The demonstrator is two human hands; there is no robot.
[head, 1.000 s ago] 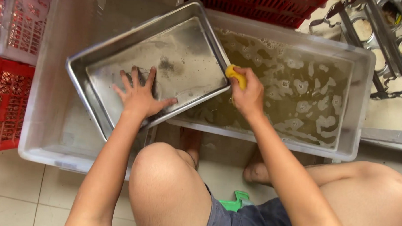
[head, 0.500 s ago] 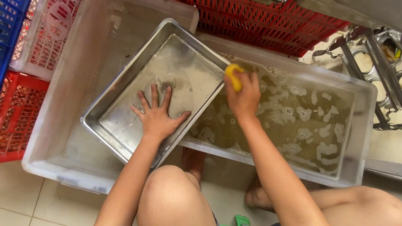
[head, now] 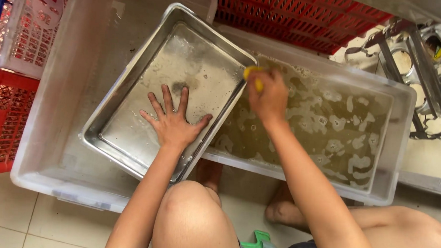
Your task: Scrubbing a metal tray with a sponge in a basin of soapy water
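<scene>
Two hands: both at work over a metal tray [head: 183, 64] and a tub of water.
Tray: rectangular steel, wet inside, tilted, resting across a clear empty tub [head: 59, 133] with its 3 o'clock edge at the rim of the soapy tub [head: 396, 140].
Left hand [head: 174, 125]: flat, fingers spread wide, palm pressed on the tray floor near its 6 o'clock corner.
Right hand [head: 268, 99]: closed around a yellow sponge [head: 253, 74], at the tray's 3 o'clock rim, over murky, foamy water.
Surroundings: red crate [head: 302, 19] at 12 o'clock; red and white crates at 9 o'clock; metal rack [head: 423, 62] at 2 o'clock; tiled floor [head: 12, 214] and bare knees at 6 o'clock.
</scene>
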